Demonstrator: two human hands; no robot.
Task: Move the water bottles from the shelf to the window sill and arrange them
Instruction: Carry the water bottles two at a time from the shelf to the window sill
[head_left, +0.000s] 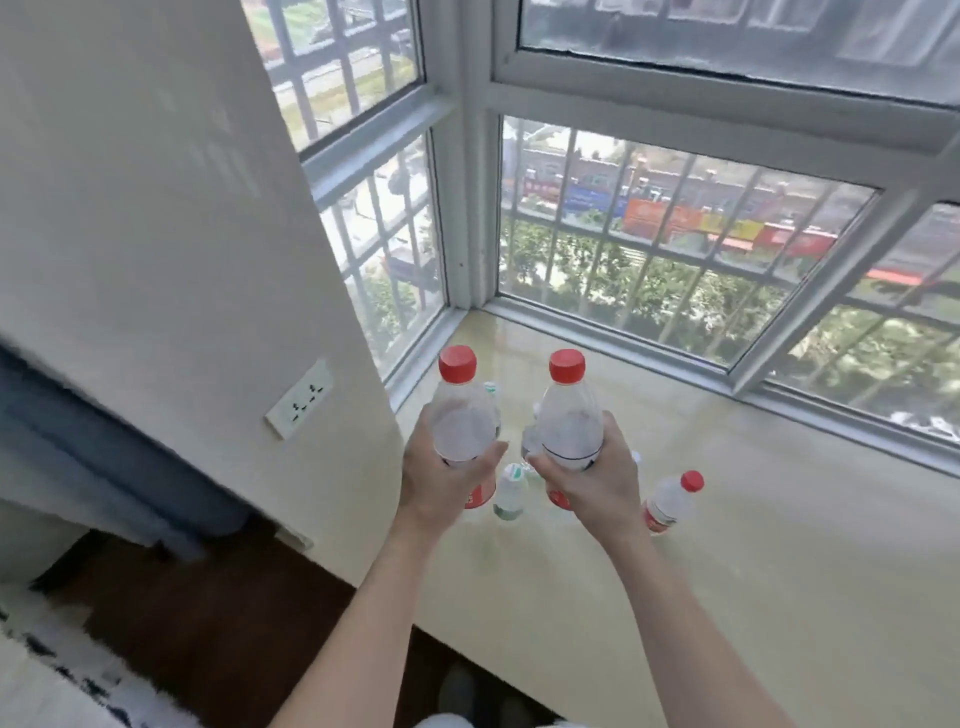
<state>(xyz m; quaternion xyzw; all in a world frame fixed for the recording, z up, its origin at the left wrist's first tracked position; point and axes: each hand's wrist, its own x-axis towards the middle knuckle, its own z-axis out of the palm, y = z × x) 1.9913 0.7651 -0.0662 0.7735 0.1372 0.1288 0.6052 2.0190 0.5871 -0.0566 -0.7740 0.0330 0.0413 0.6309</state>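
My left hand (441, 480) grips a clear red-capped water bottle (462, 410) upright above the window sill (753, 545). My right hand (592, 478) grips a second red-capped bottle (569, 410) beside it. Both are held over the sill's left part. Below them on the sill stand a small bottle with a green-and-white cap (510, 491) and a red-capped bottle with a red label (670, 501) to the right. Another pale cap (491, 388) shows behind the left bottle; the bottles under my hands are partly hidden.
A white wall (156, 234) with a power socket (298, 397) borders the sill on the left. Barred windows (649, 249) close off the sill's back and left corner. Dark wooden floor (208, 623) lies below the sill's front edge.
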